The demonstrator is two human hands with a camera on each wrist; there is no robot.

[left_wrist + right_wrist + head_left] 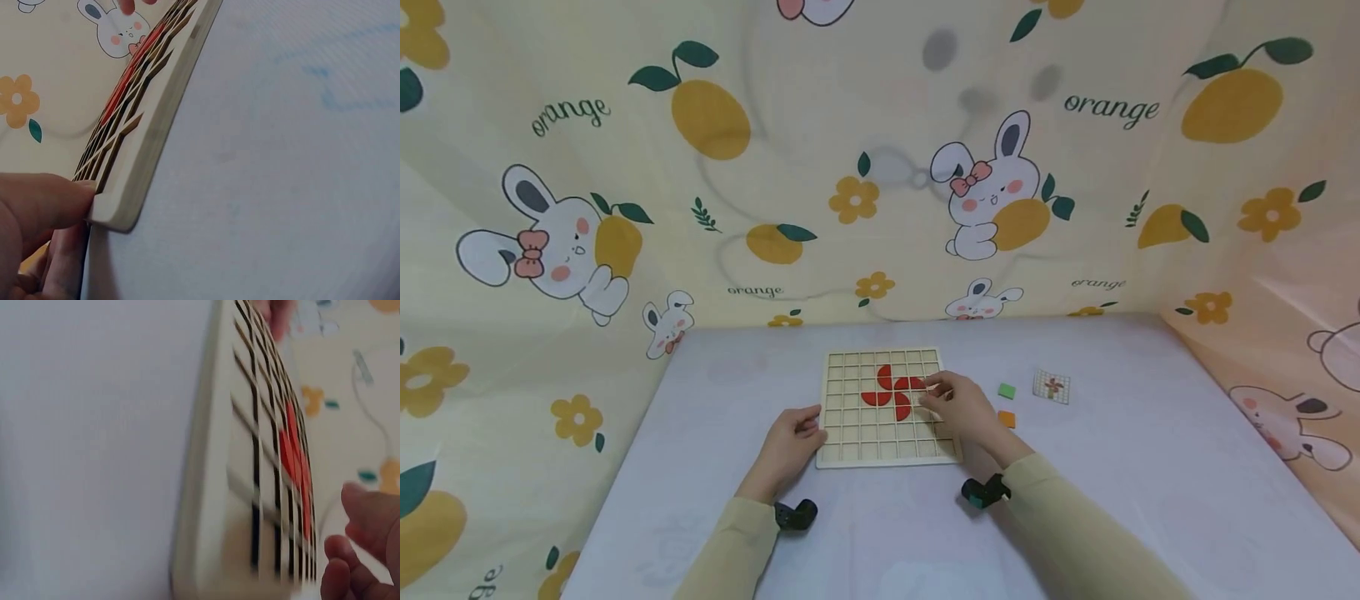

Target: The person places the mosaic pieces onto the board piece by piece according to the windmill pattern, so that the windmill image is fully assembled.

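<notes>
A pale wooden grid board (857,446) lies on the table, with red rounded pieces (876,399) set in its cells like a pinwheel. At the board's left edge, my left hand (792,442) grips the rim; the left wrist view shows the thumb (53,199) on the near corner and the other fingers curled beside it. Over the right part of the board reaches my right hand (962,406), its fingertips right at the right-hand red piece (910,383). Nothing shows between its bent, parted fingers (369,515) in the right wrist view.
Right of the board lie a green square tile (1007,391) and an orange one (1007,419), partly behind the right hand. Farther right is a small card (1052,387) printed with a pinwheel on a grid. A patterned cloth (820,167) hangs behind the white table (880,533).
</notes>
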